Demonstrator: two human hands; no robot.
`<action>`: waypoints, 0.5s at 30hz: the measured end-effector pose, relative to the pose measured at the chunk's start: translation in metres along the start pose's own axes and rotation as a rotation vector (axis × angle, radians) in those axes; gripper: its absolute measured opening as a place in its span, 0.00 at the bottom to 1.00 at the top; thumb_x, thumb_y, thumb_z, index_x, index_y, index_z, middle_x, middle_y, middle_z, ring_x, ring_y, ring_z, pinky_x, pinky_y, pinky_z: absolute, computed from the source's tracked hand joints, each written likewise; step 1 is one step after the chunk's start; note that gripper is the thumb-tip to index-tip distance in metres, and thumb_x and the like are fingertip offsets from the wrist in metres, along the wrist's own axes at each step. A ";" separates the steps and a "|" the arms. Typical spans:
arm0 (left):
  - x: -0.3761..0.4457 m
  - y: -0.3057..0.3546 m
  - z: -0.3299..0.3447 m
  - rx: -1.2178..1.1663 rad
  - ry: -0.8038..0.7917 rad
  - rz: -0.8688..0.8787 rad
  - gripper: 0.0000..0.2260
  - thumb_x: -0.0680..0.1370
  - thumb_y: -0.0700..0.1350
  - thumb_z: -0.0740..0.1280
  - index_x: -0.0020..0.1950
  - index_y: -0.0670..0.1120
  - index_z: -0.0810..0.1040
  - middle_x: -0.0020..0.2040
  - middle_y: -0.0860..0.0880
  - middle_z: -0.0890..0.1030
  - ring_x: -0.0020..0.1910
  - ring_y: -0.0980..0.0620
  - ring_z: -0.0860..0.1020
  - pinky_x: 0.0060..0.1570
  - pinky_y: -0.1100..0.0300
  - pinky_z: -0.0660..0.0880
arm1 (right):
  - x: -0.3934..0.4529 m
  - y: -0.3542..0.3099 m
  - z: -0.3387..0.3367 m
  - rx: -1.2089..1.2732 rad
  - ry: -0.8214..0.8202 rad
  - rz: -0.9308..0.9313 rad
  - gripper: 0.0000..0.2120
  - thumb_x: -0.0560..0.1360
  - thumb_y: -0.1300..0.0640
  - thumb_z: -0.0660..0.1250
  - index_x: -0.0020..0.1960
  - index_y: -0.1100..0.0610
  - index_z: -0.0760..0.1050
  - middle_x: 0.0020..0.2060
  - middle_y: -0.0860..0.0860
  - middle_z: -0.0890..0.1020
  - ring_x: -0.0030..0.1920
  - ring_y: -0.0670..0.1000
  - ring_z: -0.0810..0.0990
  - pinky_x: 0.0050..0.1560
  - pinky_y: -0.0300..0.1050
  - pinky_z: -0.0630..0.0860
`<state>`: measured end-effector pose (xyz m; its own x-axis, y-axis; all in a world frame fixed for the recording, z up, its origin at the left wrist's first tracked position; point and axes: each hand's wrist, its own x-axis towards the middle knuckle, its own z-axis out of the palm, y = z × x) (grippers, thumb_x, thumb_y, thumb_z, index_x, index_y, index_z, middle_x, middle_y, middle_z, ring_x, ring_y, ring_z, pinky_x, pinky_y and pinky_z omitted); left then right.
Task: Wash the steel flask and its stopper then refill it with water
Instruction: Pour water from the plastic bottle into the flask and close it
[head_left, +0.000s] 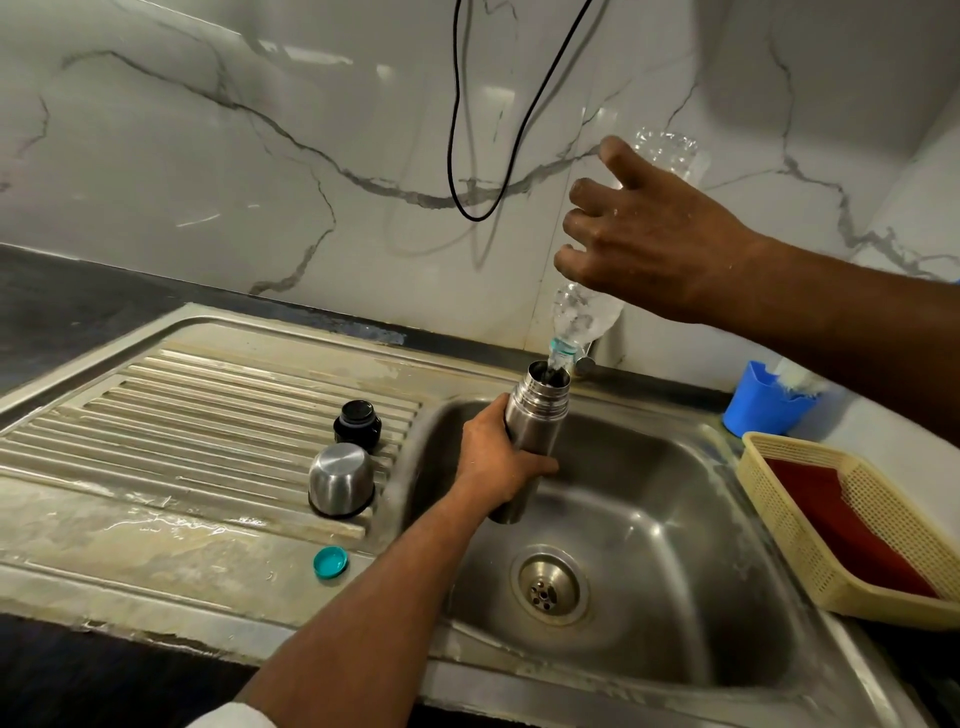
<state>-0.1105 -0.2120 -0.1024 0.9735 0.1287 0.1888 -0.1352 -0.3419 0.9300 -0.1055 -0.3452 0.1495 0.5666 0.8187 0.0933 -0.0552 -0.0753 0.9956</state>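
The cylindrical brushed-steel flask (530, 441) is held above the basin of the stainless-steel sink (675, 519). Its long axis is near vertical, tilted slightly right at the top; the open mouth points upward. The left hand (493, 462) grips the flask body, fingers wrapped round it. The right hand (644, 239) grips an inverted clear plastic bottle (587, 314), neck down at the flask mouth. On the ribbed drainboard (156, 441) stand the black stopper (357, 423) and the inverted steel cup lid (341, 479); a teal bottle cap (331, 562) lies nearer the front edge. White marble-pattern wall tiles (208, 156) back the sink. A blue plastic holder (763, 400) and a cream mesh basket (852, 530) sit at right.
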 end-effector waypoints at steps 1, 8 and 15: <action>0.000 0.000 0.000 -0.001 -0.003 0.000 0.31 0.63 0.41 0.85 0.62 0.52 0.77 0.55 0.54 0.83 0.55 0.54 0.80 0.59 0.56 0.78 | 0.000 0.001 0.000 -0.010 0.005 0.001 0.08 0.78 0.59 0.69 0.56 0.55 0.76 0.47 0.54 0.79 0.61 0.58 0.77 0.74 0.66 0.58; 0.000 0.002 0.000 -0.004 0.001 -0.017 0.32 0.63 0.41 0.85 0.63 0.52 0.78 0.57 0.53 0.84 0.56 0.53 0.81 0.60 0.54 0.79 | 0.000 0.000 0.001 0.004 0.059 0.036 0.06 0.78 0.62 0.66 0.55 0.56 0.75 0.51 0.55 0.80 0.63 0.60 0.75 0.74 0.67 0.56; -0.003 0.005 -0.001 0.018 0.006 -0.025 0.31 0.63 0.42 0.85 0.62 0.52 0.77 0.54 0.56 0.81 0.53 0.55 0.79 0.55 0.61 0.75 | -0.009 -0.014 0.007 0.095 0.027 0.045 0.08 0.78 0.63 0.64 0.56 0.57 0.73 0.50 0.56 0.81 0.58 0.59 0.78 0.71 0.62 0.64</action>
<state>-0.1138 -0.2127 -0.0982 0.9754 0.1431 0.1678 -0.1076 -0.3550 0.9286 -0.1039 -0.3555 0.1349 0.5426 0.8285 0.1386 -0.0011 -0.1643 0.9864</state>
